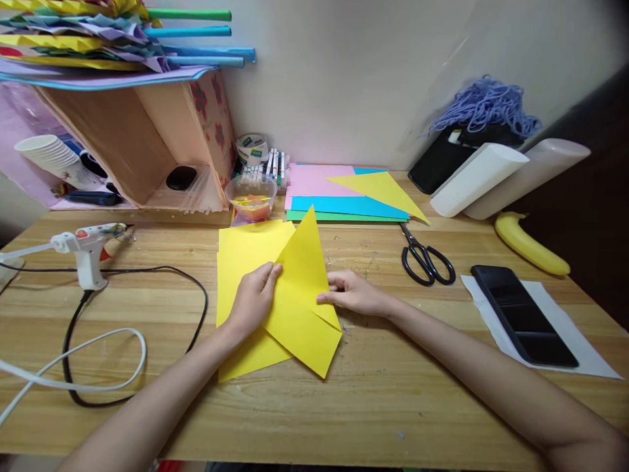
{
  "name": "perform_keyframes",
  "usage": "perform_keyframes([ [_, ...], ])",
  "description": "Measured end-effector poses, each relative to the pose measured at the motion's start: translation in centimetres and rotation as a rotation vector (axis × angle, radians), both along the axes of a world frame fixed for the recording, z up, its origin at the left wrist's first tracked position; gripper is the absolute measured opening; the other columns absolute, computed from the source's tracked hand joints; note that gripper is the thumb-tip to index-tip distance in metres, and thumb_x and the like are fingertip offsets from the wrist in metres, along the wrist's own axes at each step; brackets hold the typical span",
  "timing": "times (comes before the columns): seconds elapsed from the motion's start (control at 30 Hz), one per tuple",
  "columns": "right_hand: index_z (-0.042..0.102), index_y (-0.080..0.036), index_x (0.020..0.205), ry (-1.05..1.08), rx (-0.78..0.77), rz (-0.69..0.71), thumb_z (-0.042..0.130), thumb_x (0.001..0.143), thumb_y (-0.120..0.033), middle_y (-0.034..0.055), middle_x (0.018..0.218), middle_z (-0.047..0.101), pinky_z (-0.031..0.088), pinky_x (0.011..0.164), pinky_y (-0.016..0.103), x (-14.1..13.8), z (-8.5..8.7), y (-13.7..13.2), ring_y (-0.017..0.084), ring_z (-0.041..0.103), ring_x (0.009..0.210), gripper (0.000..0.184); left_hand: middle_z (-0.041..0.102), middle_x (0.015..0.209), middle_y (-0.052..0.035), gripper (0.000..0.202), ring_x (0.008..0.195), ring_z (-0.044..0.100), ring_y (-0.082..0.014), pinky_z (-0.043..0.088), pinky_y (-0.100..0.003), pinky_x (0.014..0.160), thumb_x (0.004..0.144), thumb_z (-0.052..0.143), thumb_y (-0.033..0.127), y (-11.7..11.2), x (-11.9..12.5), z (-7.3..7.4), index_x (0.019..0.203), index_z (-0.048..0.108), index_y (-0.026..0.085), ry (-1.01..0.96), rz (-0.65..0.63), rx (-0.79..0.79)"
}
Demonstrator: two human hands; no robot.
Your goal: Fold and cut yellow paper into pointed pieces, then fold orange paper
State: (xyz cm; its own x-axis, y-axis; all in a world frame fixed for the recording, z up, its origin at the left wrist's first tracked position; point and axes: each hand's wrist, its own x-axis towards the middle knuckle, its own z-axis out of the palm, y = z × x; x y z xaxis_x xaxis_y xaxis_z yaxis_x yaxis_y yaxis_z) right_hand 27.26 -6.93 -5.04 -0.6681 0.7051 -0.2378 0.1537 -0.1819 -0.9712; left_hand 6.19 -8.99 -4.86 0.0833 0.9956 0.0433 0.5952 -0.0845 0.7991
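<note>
A folded sheet of yellow paper (pixel 299 308) is held between my two hands, its pointed corner aimed at the wall. My left hand (pixel 254 295) grips its left edge, thumb on top. At the right edge, my right hand (pixel 354 293) pinches the paper with the thumb above and the fingers behind. A slit or loose fold edge shows near its lower right corner. Beneath it lie more yellow sheets (pixel 243 262), partly covered by my left hand and the folded piece.
Black-handled scissors (pixel 427 261) lie right of the hands, near a phone (pixel 523 314) on white paper and a banana (pixel 531 244). A glue gun (pixel 91 252) with looping cords stands left. Behind are coloured sheets (pixel 319 180), a plastic bowl (pixel 251 196) and a cardboard box (pixel 209 118).
</note>
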Motion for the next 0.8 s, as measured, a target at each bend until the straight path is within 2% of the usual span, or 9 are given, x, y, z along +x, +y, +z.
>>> perform_keyframes([
  [0.1, 0.063, -0.014, 0.08, -0.042, 0.057, -0.07, 0.053, 0.079, -0.035, 0.0016, 0.078, 0.065, 0.045, 0.063, 0.023, 0.12, -0.21, 0.05, 0.014, 0.059, 0.071, 0.023, 0.041, 0.058, 0.0036, 0.033, 0.055, 0.038, -0.0108, 0.029, -0.022, 0.053, 0.087, 0.032, 0.041, 0.02, 0.0, 0.02, 0.062, 0.035, 0.019, -0.002, 0.011, 0.006],
  [0.2, 0.063, -0.015, 0.087, -0.003, 0.003, 0.014, 0.061, 0.074, -0.032, 0.001, 0.081, 0.065, 0.046, 0.067, 0.025, 0.2, -0.13, 0.14, 0.016, 0.061, 0.077, 0.021, 0.04, 0.057, 0.0037, 0.034, 0.054, 0.037, -0.011, 0.029, -0.022, 0.052, 0.087, 0.032, 0.042, 0.05, -0.02, 0.04, 0.062, 0.034, 0.02, 0.002, 0.021, 0.006],
  [0.27, 0.063, -0.016, 0.093, 0.019, -0.031, 0.072, 0.066, 0.069, -0.028, 0.0007, 0.085, 0.066, 0.047, 0.069, 0.026, 0.18, -0.01, 0.16, 0.018, 0.061, 0.082, 0.027, 0.039, 0.056, 0.0039, 0.033, 0.054, 0.037, -0.0109, 0.028, -0.022, 0.052, 0.087, 0.033, 0.041, 0.06, -0.05, 0.06, 0.061, 0.033, 0.02, -0.002, 0.03, 0.01],
  [0.43, 0.065, -0.014, 0.086, -0.078, 0.058, 0.008, 0.056, 0.078, -0.034, 0.003, 0.086, 0.067, 0.046, 0.067, 0.025, 0.15, -0.08, 0.22, 0.017, 0.061, 0.079, 0.024, 0.036, 0.054, 0.0047, 0.033, 0.052, 0.035, -0.0101, 0.027, -0.022, 0.051, 0.087, 0.034, 0.039, 0.1, -0.05, 0.03, 0.06, 0.03, 0.019, -0.018, 0.057, 0.032],
  [0.6, 0.063, -0.013, 0.092, -0.046, -0.004, 0.144, 0.066, 0.069, -0.032, 0.0034, 0.089, 0.067, 0.048, 0.068, 0.026, 0.48, -0.13, 0.41, 0.019, 0.062, 0.082, 0.03, 0.036, 0.054, 0.0048, 0.034, 0.053, 0.035, -0.01, 0.027, -0.021, 0.051, 0.087, 0.035, 0.039, 0.12, -0.05, -0.12, 0.06, 0.031, 0.019, -0.046, 0.056, 0.046],
  [0.8, 0.065, -0.014, 0.092, -0.058, 0.021, 0.135, 0.057, 0.077, -0.032, 0.0041, 0.093, 0.067, 0.047, 0.073, 0.027, 0.65, 0.07, 0.55, 0.018, 0.061, 0.086, 0.024, 0.034, 0.054, 0.0051, 0.034, 0.052, 0.034, -0.0098, 0.026, -0.022, 0.051, 0.087, 0.037, 0.039, 0.04, 0.0, 0.04, 0.059, 0.029, 0.019, -0.059, 0.075, 0.058],
])
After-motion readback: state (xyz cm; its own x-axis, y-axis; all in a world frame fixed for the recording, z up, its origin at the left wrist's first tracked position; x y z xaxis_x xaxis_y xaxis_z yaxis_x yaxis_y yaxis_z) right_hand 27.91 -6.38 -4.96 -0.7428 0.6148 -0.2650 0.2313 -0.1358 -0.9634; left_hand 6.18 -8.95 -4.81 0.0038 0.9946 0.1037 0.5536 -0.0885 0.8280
